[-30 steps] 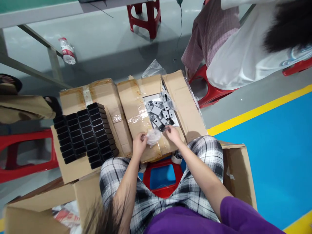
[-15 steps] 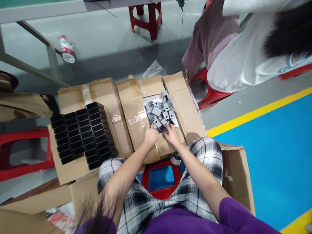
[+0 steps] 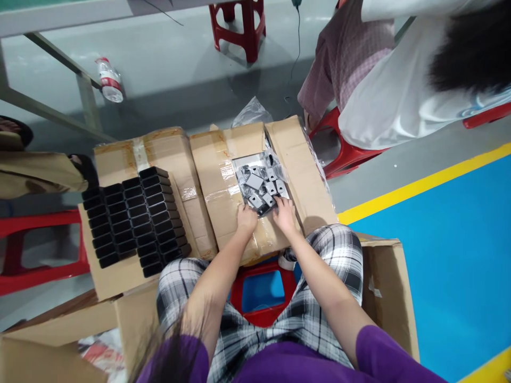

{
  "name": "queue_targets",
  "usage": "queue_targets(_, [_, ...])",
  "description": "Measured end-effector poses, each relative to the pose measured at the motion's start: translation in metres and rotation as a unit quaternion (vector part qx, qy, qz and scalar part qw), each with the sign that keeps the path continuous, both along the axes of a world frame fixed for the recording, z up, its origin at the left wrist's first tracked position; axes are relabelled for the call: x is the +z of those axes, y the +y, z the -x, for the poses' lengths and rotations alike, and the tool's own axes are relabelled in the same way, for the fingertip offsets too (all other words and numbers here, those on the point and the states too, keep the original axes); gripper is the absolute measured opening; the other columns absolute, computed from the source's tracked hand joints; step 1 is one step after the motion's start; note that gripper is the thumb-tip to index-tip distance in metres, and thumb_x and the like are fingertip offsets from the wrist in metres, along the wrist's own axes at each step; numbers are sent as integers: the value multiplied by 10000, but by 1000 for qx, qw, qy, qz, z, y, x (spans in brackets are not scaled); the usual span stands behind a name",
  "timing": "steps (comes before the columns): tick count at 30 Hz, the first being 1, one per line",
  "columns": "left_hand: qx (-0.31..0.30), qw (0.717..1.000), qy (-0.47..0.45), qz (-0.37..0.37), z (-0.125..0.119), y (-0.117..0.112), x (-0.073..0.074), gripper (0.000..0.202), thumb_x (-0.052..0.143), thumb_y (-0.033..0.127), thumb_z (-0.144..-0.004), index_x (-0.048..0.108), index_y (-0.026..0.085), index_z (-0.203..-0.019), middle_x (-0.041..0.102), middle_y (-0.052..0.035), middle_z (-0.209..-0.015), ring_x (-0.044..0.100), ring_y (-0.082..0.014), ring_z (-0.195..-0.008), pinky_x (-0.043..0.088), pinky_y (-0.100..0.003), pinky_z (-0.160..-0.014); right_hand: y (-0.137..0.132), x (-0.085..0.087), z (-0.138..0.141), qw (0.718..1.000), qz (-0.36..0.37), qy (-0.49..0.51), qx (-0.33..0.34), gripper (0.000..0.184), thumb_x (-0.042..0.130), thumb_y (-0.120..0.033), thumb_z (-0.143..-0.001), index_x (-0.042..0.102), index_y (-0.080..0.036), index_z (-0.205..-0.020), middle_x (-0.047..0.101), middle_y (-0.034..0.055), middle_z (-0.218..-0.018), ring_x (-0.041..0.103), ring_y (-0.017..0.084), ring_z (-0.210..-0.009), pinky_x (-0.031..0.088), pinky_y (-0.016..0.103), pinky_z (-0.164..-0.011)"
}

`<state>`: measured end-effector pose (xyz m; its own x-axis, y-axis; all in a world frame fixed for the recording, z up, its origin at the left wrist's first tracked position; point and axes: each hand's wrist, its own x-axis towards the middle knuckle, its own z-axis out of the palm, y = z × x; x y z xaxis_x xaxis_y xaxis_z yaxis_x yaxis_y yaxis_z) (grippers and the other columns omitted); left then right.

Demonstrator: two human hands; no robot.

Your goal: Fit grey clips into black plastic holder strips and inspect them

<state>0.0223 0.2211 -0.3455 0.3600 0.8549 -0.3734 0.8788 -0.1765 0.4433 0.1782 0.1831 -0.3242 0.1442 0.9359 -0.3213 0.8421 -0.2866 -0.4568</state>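
The left hand curls at the near edge of the small grey and black parts piled at the centre of the frame, and the right hand bends its fingers over their lower right corner; whether either grip is narrow or holding a part, I cannot tell. The parts, some in clear plastic, lie within a pale rectangle on the middle carton; whether that is a tray or an opening is unclear. Left of it, on cardboard, black cases are packed in rows. At the lower left, an open carton contains red and white plastic; at the lower right, a second carton shows a pale scrap inside.
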Motion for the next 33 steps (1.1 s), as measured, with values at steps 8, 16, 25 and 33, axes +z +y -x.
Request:
queue_targets(8, [-35, 997, 44, -54, 20, 13, 38, 299, 462, 222, -1000, 665, 122, -1196, 673, -180, -1229, 596, -294, -1236, 481, -473, -1061, -1, -1, 9, 998, 29, -17, 52, 595, 500, -197, -936, 466, -206, -1530, 510, 179, -1501, 506, 343, -1299, 419, 497, -1082])
queue_targets(16, [-84, 994, 24, -67, 2, 76, 44, 789, 574, 37, -761, 462, 241, -1516, 340, -105, -1668, 273, -370, -1539, 244, -572, -1231, -1, 1, 13, 993, 50, -57, 94, 620, 494, -171, -940, 451, -278, -1549, 434, 174, -1567, 525, 319, -1306, 406, 448, -1086])
queue_targets(25, [22, 996, -33, -84, 15, 70, 36, 594, 671, 153, -780, 550, 174, -1361, 564, -200, -1366, 468, -412, -1361, 376, -571, -1133, 0, -5, 16, 991, 50, -70, 98, 670, 538, -172, -925, 416, -333, -1563, 396, 191, -1558, 538, 343, -1262, 386, 470, -1061])
queue_targets(33, [149, 976, -156, -18, 70, -17, 32, 668, 738, 267, -737, 383, 206, -1300, 651, -112, -1207, 708, -231, -979, 589, -379, -846, -4, -3, 19, 993, -7, -50, 105, 579, 559, -130, -912, 536, -252, -1478, 397, 179, -1566, 364, 355, -1418, 291, 510, -1144])
